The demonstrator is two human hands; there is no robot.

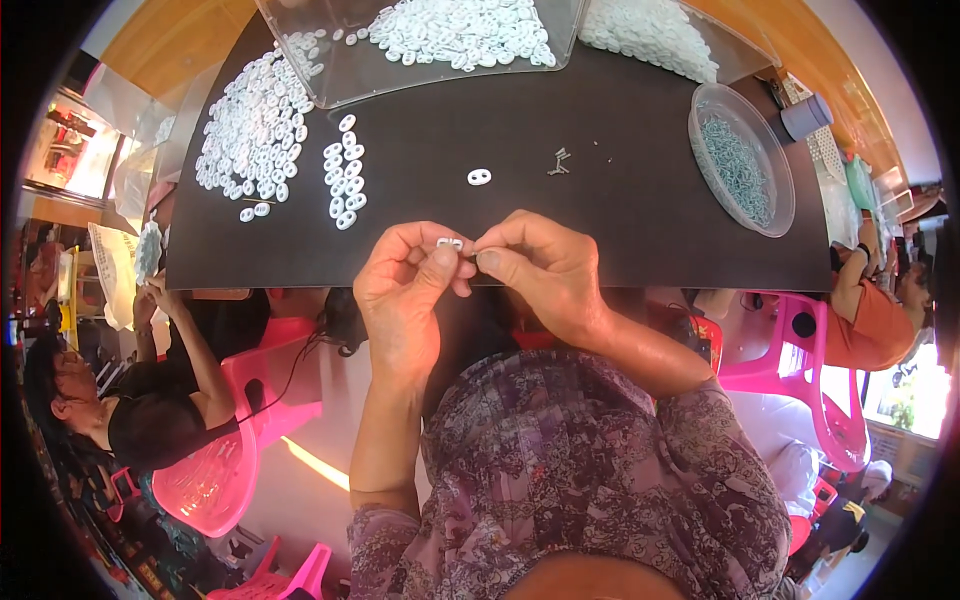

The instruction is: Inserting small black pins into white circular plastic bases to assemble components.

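Here | left hand (pixel 402 282): pinched on white piece (pixel 449 243) | right hand (pixel 555 268): pinched just beside, anything held unclear

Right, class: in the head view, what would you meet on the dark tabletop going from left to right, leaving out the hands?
Big loose pile of white pieces → narrow group of white pieces → single white piece → small metal pieces → round clear dish.
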